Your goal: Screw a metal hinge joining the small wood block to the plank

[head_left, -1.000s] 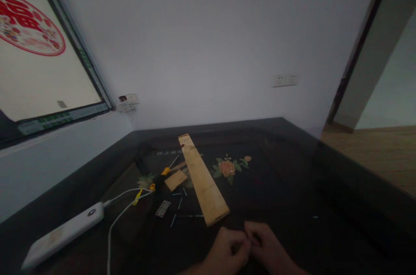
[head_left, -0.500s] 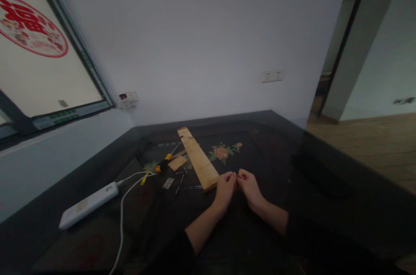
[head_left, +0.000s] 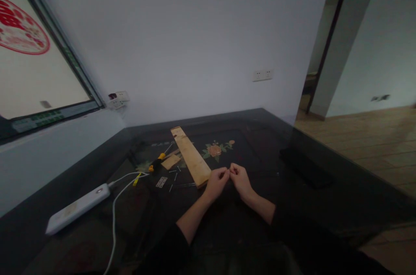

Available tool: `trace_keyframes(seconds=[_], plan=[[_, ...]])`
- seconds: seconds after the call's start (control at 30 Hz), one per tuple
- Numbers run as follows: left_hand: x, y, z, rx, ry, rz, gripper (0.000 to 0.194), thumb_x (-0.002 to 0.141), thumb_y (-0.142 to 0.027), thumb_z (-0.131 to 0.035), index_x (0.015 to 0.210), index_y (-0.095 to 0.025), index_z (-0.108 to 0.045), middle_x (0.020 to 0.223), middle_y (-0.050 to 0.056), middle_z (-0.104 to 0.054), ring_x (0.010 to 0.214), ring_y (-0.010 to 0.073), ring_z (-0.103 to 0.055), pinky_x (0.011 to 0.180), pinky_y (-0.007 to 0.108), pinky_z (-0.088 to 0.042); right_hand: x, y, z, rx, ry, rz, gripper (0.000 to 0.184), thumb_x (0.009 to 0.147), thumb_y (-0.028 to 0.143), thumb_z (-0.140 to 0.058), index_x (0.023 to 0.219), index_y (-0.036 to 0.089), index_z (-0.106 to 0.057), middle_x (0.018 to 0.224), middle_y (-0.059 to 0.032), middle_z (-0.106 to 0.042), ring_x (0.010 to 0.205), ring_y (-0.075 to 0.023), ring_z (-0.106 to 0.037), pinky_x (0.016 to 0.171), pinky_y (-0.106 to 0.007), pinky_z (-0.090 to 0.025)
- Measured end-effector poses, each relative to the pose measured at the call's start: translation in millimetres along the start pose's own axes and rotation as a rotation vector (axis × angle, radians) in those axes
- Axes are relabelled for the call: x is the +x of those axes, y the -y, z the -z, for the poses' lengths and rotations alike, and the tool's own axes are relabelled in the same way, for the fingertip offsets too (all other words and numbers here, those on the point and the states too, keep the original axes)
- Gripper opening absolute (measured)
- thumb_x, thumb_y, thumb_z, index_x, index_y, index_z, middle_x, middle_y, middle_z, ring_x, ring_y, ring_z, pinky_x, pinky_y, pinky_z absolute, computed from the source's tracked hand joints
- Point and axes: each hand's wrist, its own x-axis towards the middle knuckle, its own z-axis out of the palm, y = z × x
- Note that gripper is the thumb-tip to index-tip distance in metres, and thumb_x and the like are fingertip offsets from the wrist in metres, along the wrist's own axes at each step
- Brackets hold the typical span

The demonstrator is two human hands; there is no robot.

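Note:
My left hand (head_left: 217, 183) is closed in a pinch by the near end of a long wooden board (head_left: 191, 156). Its fingertips meet those of my right hand (head_left: 239, 179), which is pinched as well. Whatever lies between the fingertips is too small to make out. Left of the board are several screws (head_left: 176, 176), a metal hinge (head_left: 161, 182), a small thin wooden piece (head_left: 170, 161) and a screwdriver (head_left: 157, 162) with a yellow and black handle.
A white power strip (head_left: 78, 208) with a white cable (head_left: 114, 223) lies on the left of the dark table (head_left: 247, 240). A dark, flat object (head_left: 305, 169) is at the right. Behind the table rises a wall with sockets (head_left: 262, 75).
The whole view has shifted, so the table and things on it appear further left. Both hands stay pinched together, with the fingers slightly rearranged.

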Motion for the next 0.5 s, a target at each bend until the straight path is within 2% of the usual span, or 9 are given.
trace_keyframes(seconds=[0.5], plan=[[0.7, -2.2, 2.2, -0.005, 0.025, 0.03, 0.044, 0.083, -0.058, -0.05, 0.061, -0.02, -0.043, 0.057, -0.004, -0.037, 0.061, 0.0125, -0.035, 0.057, 0.026, -0.025, 2.0, -2.4, 2.1, 0.0, 0.028, -0.001, 0.025, 0.057, 0.029, -0.053, 0.054, 0.024, -0.029, 0.053, 0.0072, -0.029, 0.057, -0.0101, -0.024, 0.054, -0.025, -0.021]])
